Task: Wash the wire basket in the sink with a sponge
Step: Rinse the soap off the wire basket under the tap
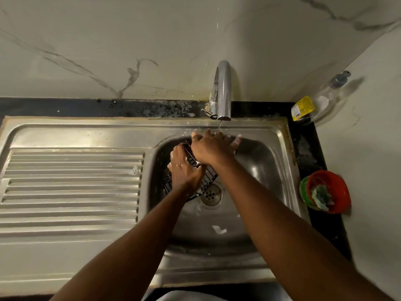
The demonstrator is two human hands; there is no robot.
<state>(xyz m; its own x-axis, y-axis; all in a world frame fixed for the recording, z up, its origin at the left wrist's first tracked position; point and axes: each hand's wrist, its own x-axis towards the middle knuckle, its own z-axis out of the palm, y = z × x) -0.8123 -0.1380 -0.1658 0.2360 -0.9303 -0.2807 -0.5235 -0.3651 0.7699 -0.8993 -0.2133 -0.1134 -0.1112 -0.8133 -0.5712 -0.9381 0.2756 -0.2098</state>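
Note:
A black wire basket (pixel 208 178) stands tilted in the steel sink bowl (pixel 260 170), just left of the drain. My left hand (pixel 184 168) grips its left side, fingers curled round the wires. My right hand (pixel 213 146) lies over the basket's upper edge with fingers spread, right under the thin stream from the tap (pixel 223 92). No sponge shows in either hand. A green scrub sponge (pixel 321 195) lies in the red bowl (pixel 338 185) on the right counter.
A ribbed steel drainboard (pixel 71 187) fills the left. A clear soap pump bottle (pixel 332 92) and a yellow-labelled container (pixel 302 108) stand in the back right corner. The drain (pixel 211 194) is open, with foam bits (pixel 219 230) on the bowl floor.

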